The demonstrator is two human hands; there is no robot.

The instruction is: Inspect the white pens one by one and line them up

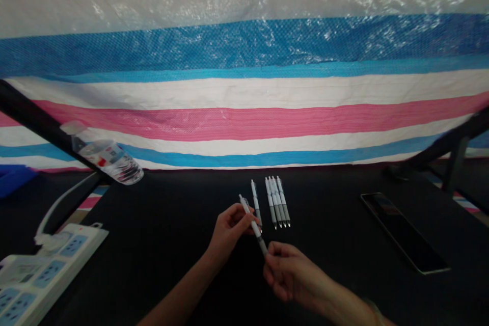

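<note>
Between my hands is a white pen (254, 225) with a grey grip, slanted with its clicker end up and to the left. My left hand (231, 226) pinches the white barrel between thumb and fingers. At the lower, grey end, the fingers of my right hand (288, 269) are closed on the same pen; its tip is hidden there. Just behind my left fingertips a single similar pen (255, 194) lies on the black table. To its right several matching pens (278, 202) lie side by side in a row, tips toward me.
A dark-screened phone (405, 232) lies on the right of the table (336, 214). On the left are a white power strip (72, 265) with a plugged-in cable and a tilted clear plastic bottle (114, 160). A striped plastic sheet (244, 122) hangs behind.
</note>
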